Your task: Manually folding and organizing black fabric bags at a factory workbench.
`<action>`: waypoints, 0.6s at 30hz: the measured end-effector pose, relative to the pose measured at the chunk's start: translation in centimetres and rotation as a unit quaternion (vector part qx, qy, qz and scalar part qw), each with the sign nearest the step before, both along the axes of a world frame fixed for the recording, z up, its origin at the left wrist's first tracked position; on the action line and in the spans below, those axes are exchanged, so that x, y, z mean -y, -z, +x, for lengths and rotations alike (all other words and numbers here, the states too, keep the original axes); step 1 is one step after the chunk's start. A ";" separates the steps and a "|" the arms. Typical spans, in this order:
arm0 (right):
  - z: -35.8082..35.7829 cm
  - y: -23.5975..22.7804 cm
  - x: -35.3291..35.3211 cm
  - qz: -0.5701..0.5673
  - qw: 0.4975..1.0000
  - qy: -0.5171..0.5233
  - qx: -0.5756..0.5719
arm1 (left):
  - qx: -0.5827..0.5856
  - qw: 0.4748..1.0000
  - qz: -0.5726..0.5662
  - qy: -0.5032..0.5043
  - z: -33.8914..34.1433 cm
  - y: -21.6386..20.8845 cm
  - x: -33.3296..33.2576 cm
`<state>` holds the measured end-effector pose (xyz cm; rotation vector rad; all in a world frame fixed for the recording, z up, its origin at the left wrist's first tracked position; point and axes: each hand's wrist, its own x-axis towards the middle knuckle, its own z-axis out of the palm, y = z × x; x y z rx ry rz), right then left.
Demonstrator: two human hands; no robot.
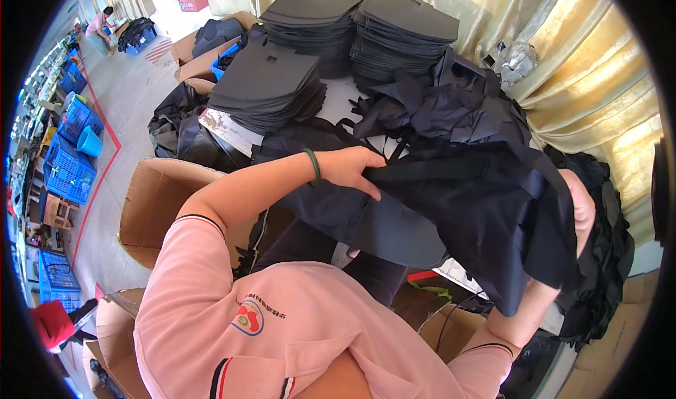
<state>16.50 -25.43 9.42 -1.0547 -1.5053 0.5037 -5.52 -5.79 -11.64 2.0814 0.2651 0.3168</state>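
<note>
A large black fabric piece [486, 195], with folds and a band along its upper edge, stretches between my two hands. My left hand [352, 170], with a dark green bangle at the wrist, grips its left end between thumb and fingers. At the right, my right hand [581, 205] holds the other end; the cloth hides its fingers in part and drapes over the forearm. Below the cloth, a stiff dark panel [398, 233] with a curved lower edge lies over my lap. More black fabric [310, 142] spreads on the table behind my left hand.
Stacks of dark flat panels [264, 82] stand on the table's far side. A heap of black cloth [451, 107] lies beside them, another pile [598, 258] at the right. An open cardboard box [158, 205] is at my left. Blue crates [70, 166] line the aisle; another person [100, 29] stands far off.
</note>
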 end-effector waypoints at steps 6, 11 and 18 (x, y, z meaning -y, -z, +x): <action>1.7 0.1 4.2 0.080 0.985 0.148 0.025 | 0.110 0.975 0.195 -0.007 -5.8 -3.1 -4.0; 7.8 5.8 7.2 -0.142 0.973 0.053 0.172 | -0.153 0.988 0.004 -0.038 -15.8 -8.9 -4.0; 8.0 16.1 5.5 -0.419 0.902 -0.040 0.100 | -0.299 0.951 0.059 -0.061 -14.4 -7.9 -3.8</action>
